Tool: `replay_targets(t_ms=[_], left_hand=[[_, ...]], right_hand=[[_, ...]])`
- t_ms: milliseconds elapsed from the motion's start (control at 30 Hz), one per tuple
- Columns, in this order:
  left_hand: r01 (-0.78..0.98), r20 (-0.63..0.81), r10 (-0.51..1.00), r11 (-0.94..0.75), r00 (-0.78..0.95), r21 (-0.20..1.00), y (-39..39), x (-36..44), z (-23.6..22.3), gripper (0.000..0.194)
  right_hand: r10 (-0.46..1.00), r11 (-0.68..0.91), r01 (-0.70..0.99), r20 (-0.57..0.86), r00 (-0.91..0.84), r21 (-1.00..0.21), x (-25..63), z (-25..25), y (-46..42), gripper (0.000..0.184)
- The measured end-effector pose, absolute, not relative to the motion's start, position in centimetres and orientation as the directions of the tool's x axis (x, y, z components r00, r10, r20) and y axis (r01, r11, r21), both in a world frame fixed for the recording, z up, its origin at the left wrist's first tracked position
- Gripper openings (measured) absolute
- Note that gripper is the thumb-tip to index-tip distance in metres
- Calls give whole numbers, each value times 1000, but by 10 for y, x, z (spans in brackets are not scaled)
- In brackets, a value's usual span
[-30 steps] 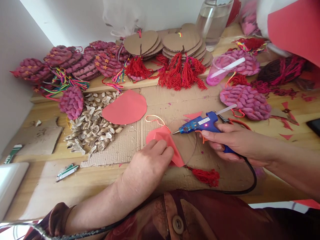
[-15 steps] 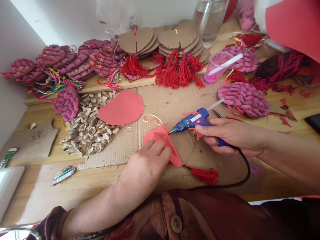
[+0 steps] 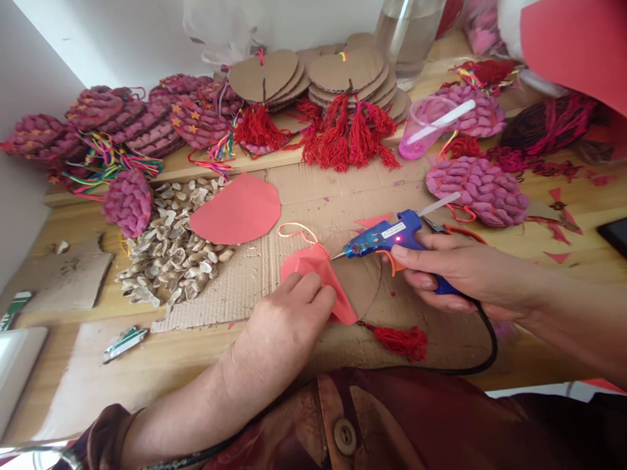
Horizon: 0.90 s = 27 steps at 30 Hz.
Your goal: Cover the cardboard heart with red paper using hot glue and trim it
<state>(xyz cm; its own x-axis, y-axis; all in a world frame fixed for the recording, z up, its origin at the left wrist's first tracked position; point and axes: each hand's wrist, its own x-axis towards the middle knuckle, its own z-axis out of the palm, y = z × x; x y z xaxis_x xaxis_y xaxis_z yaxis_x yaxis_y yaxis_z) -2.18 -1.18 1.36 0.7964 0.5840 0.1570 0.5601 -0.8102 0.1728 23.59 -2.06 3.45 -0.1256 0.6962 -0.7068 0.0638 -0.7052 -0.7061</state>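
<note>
My right hand (image 3: 441,271) is wrapped round a blue hot glue gun (image 3: 385,239), thumb along its side near the orange trigger, a glue stick poking out of its back. The gun's nozzle points left at the edge of a folded-back red paper piece (image 3: 337,294). My left hand (image 3: 298,310) pinches that paper, which lies over a round cardboard disc (image 3: 363,284). From the disc's upper edge comes a yellow-orange string loop (image 3: 298,230); a red yarn tassel (image 3: 401,342) hangs at its lower edge. A red paper round (image 3: 240,210) lies behind my left hand.
Pistachio-like shells (image 3: 176,254) are heaped on the left. Along the back stand cardboard discs (image 3: 264,77) with red tassels and pink braided pieces (image 3: 196,124). Scissors (image 3: 453,230), a pink cup (image 3: 416,140) and another braided piece (image 3: 480,189) lie on the right.
My right hand has drawn the glue gun slightly to the right, its nozzle a little off the paper's edge. My left hand has kept its pinch on the red paper.
</note>
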Motion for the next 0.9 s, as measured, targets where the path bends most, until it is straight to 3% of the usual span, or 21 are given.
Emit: replay_targets(t_ms=[367,600,900], left_hand=[[564,138,589,-805,796,182,-12,-22,14,23],[563,142,589,-805,795,187,-12,-22,14,21],[561,142,585,-809,799,177,-12,-22,13,20]], right_hand=[[658,-744,78,-748,-94,-664,234,29,-22,30],[688,-714,33,-710,-147,-699,241,30,-26,37],[675,-730,42,-730,-112,-682,233,27,-23,29]])
